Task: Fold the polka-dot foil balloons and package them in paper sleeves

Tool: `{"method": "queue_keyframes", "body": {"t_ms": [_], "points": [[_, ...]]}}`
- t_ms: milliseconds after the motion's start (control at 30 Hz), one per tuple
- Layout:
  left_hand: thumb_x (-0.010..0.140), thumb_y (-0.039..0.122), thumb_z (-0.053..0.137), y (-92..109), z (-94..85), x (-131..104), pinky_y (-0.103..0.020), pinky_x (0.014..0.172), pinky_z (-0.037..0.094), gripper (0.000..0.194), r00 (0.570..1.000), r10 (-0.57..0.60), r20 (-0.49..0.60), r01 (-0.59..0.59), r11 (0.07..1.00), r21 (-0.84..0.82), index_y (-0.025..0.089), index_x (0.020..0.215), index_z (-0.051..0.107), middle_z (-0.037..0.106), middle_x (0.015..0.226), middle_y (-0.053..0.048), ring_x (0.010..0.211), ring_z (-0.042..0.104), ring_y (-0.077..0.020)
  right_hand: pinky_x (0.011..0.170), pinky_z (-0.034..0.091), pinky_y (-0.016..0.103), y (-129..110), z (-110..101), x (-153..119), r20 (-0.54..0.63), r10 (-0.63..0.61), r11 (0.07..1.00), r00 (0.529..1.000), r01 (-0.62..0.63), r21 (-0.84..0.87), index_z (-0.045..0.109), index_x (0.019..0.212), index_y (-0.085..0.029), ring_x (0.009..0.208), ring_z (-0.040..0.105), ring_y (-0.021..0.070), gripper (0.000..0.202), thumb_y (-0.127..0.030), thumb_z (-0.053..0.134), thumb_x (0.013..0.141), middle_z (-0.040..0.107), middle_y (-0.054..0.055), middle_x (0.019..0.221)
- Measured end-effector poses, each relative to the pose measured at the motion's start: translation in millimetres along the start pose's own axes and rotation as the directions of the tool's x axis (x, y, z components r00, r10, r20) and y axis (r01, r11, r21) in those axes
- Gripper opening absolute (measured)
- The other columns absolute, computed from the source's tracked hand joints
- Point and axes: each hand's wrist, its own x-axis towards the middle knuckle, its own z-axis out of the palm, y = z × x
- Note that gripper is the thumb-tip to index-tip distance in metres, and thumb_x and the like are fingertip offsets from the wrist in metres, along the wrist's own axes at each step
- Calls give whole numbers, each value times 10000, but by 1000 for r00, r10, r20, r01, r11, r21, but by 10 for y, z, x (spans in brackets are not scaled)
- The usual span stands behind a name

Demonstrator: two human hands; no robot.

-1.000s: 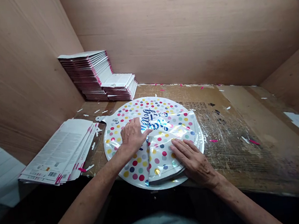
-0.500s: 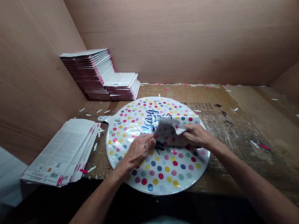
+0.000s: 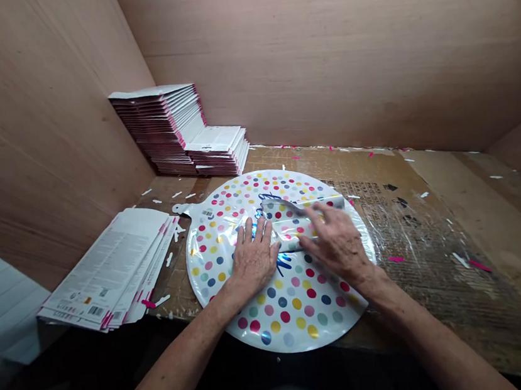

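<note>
A large round white foil balloon with coloured dots and blue lettering lies flat, its tabbed neck toward the left. On its middle rests a smaller folded piece of the same dotted foil, with one edge lifted. My left hand is pressed flat, fingers spread, at the left end of that folded piece. Over its right part is my right hand, thumb and fingers apart, touching the foil. The undersides of the right fingers are partly hidden and a little blurred.
Tall stacked white-and-pink card sleeves stand in the back left corner, with a lower stack beside them. Loose printed sleeves lie at the left edge. Paper scraps litter the cardboard-covered table. Wooden panels enclose it.
The folded foil, raised and gripped between both hands before, now lies flatter on the balloon. My left hand has flattened out on it, and my right hand has loosened its grip. The view shifted slightly.
</note>
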Motion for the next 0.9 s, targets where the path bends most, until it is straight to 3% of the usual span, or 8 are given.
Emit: {"method": "queue_keyframes", "body": {"t_ms": [167, 267, 367, 433, 600, 700, 800, 900], "points": [[997, 344, 375, -28, -166, 85, -591, 1137, 309, 468, 998, -36, 46, 36, 999, 8, 114, 1366, 546, 460, 1495, -184, 1423, 342, -391, 814, 459, 393, -465, 78, 67, 283, -216, 964, 935, 249, -89, 663, 1036, -89, 919, 588, 273, 240, -86, 473, 889, 659, 177, 1022], [949, 200, 446, -74, -453, 230, -567, 1141, 325, 387, 987, 154, 41, -153, 988, -34, 173, 1303, 599, 453, 1508, -142, 1450, 310, -354, 854, 465, 392, -351, 77, -5, 268, -369, 914, 890, 399, -67, 660, 1086, -97, 934, 592, 255, 288, -68, 432, 913, 665, 155, 1058], [842, 24, 495, -187, -629, 374, -491, 1191, 278, 522, 855, 496, 151, -470, 864, -179, 285, 1278, 613, 543, 1447, -28, 1492, 248, -264, 992, 442, 409, -24, 34, -275, 138, -604, 797, 785, 595, 102, 609, 1254, -159, 1126, 566, 244, 341, -158, 427, 965, 637, 105, 1267], [803, 3, 534, -298, -623, 422, -456, 1176, 314, 518, 791, 565, 235, -497, 817, -292, 341, 1171, 668, 648, 1316, 11, 1468, 314, -239, 1028, 443, 407, 190, 27, -458, 42, -644, 744, 764, 612, 270, 579, 1315, -215, 1226, 536, 223, 373, -192, 412, 982, 607, 74, 1351], [769, 111, 579, -477, -403, 330, -418, 1108, 401, 527, 888, 402, 225, -215, 794, -569, 303, 1256, 642, 605, 1363, -42, 1375, 448, -285, 703, 527, 295, 382, 110, -436, 83, -31, 774, 996, -29, 633, 674, 1059, -187, 814, 677, 188, 372, -372, 354, 1014, 728, 59, 913], [816, 253, 597, -364, -301, 227, -404, 1026, 469, 584, 980, 51, 193, 94, 733, -674, 236, 1394, 514, 678, 1197, -78, 1162, 614, -267, 570, 430, 271, 308, 173, -126, 189, 321, 761, 928, -372, 532, 621, 786, -193, 595, 586, 167, 400, -477, 416, 979, 644, 21, 659], [875, 328, 579, -173, -237, 171, -412, 956, 488, 472, 957, -287, 27, 257, 806, -534, 183, 1322, 541, 703, 979, -83, 1017, 637, -265, 609, 390, 279, 213, 229, 163, 203, 378, 859, 903, -424, 286, 590, 702, -199, 655, 595, 183, 418, -493, 450, 965, 661, 54, 686], [876, 300, 592, -56, -196, 157, -434, 906, 483, 366, 928, -359, -97, 324, 908, -265, 149, 1209, 582, 678, 904, -98, 973, 606, -291, 634, 395, 302, 140, 258, 346, 275, 397, 907, 876, -421, 32, 661, 788, -176, 771, 643, 234, 449, -499, 416, 981, 703, 126, 811]]}}
